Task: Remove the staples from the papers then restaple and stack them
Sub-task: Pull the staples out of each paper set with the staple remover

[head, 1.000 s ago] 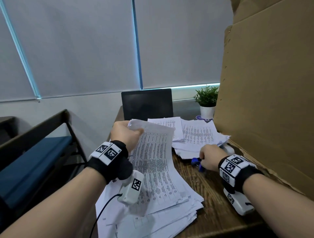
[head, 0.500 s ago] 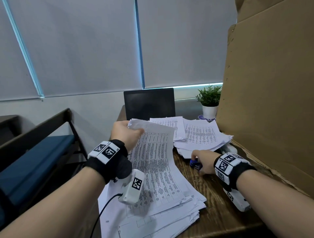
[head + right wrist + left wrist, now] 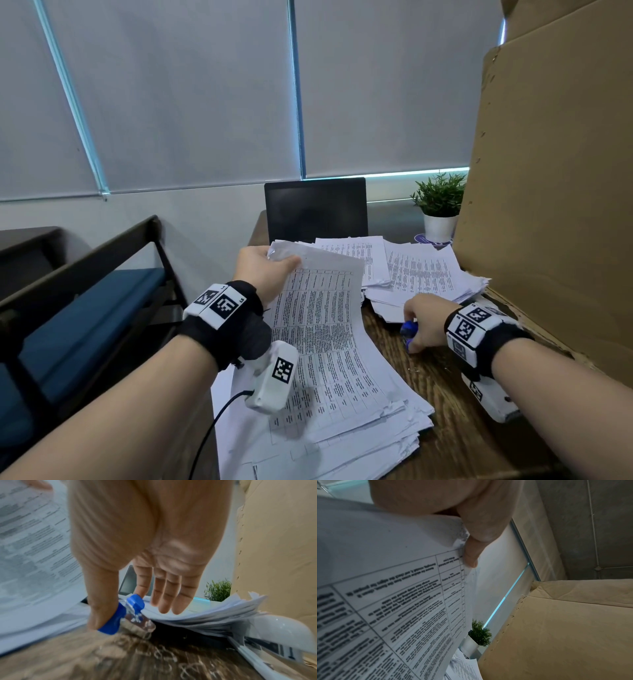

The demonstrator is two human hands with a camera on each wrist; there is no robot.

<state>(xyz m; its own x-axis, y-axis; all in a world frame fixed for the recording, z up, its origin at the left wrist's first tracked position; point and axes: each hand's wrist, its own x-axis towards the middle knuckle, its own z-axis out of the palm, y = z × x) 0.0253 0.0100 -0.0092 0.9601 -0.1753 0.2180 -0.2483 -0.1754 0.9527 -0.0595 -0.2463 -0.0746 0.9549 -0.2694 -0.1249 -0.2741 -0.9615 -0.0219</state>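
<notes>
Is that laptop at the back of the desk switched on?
Seemingly off, or asleep: the laptop stands open, but its screen is uniformly dark.

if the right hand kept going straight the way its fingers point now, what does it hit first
Most likely the paper stack just beyond the right hand, whose fingertips already hover over its near edge, while thumb and index pinch the blue staple remover. The laptop stands farther along. Depth is unclear, so contact is a guess.

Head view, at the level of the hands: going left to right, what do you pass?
Blue bench seat → left hand gripping the corner of the lifted sheet → right hand on the blue staple remover → cardboard sheet.
</notes>
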